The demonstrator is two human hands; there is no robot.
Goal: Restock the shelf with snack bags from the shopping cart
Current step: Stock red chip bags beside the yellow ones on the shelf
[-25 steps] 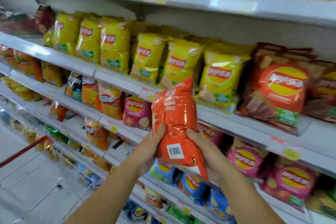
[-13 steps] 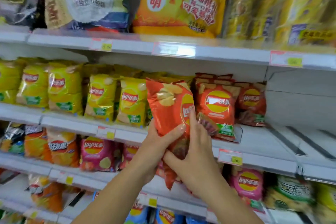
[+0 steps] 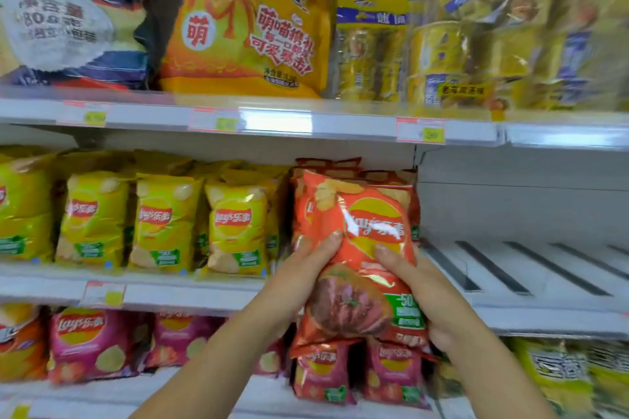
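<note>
Head view: left hand [image 3: 303,270] and right hand [image 3: 423,296] clamp red chip bag [image 3: 367,224], thumbs on its face, just before matching red row [image 3: 299,201]. Seat base on shelf [image 3: 544,315] beyond the grip, upright; depth behind unclear.

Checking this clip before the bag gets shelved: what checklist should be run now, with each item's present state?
1. Grip: left hand and right hand both hold the orange-red foil crisp bag: ok.
2. Logo facing out, right way up: ok.
3. Row: matching orange-red bags stand right behind it on the middle shelf: ok.
4. Free space: bare white shelf section with dark dividers to the right: ok.
5. Room in front of the matching bags: hidden by the held bag, cannot tell.
</note>
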